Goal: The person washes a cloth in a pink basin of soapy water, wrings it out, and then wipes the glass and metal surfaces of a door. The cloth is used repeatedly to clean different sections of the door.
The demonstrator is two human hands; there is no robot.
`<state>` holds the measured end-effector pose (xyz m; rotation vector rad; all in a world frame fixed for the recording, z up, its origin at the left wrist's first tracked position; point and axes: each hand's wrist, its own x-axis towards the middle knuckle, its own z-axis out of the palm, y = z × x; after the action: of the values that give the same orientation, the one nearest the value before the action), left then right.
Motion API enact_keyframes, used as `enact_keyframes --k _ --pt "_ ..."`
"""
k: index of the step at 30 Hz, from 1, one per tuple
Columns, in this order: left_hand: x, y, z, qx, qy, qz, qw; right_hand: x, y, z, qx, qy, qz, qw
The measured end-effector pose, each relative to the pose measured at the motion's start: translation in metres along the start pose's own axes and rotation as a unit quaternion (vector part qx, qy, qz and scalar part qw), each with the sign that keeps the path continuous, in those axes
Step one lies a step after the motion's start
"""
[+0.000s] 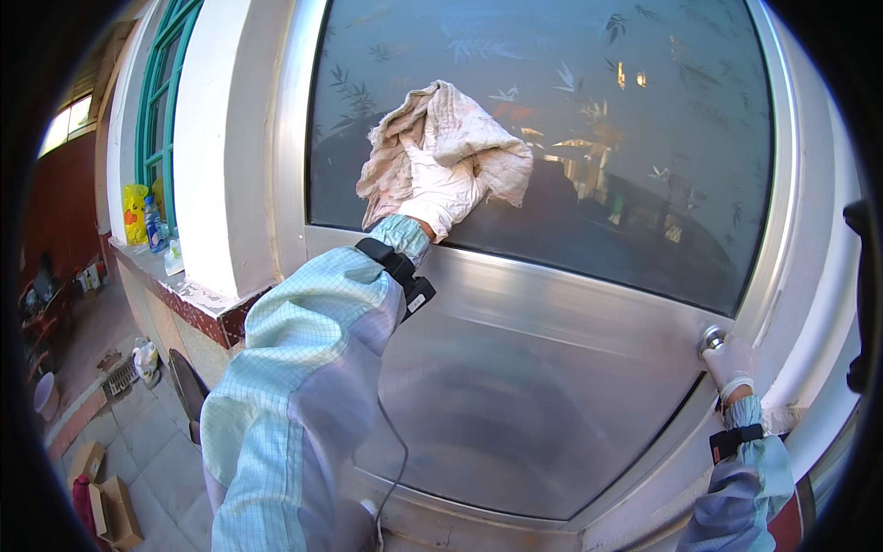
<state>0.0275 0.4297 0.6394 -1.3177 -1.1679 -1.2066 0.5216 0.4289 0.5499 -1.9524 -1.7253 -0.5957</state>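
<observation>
My left hand, in a white glove, presses a crumpled, stained cloth against the frosted glass pane near its lower left corner. Folds of the cloth cover most of my fingers. The pane bears a bamboo-leaf pattern and sits in a metal door. At the door's right edge my right hand, also gloved, grips a round metal doorknob. Its fingers partly hide the knob.
A stone ledge on the left carries a yellow bag, a blue bottle and a small white bag. Open cardboard boxes lie on the paved floor. A cable hangs below my left arm.
</observation>
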Motion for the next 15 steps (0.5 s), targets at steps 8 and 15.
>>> enact_keyframes --k 8,15 --pt "0.028 0.092 0.031 -0.015 0.043 0.092 0.995 -0.001 0.000 -0.003 0.006 -0.013 -0.002 1.000" --pt "0.030 0.176 0.051 -0.093 0.039 0.163 0.981 -0.001 0.002 -0.005 0.020 -0.033 -0.009 0.999"
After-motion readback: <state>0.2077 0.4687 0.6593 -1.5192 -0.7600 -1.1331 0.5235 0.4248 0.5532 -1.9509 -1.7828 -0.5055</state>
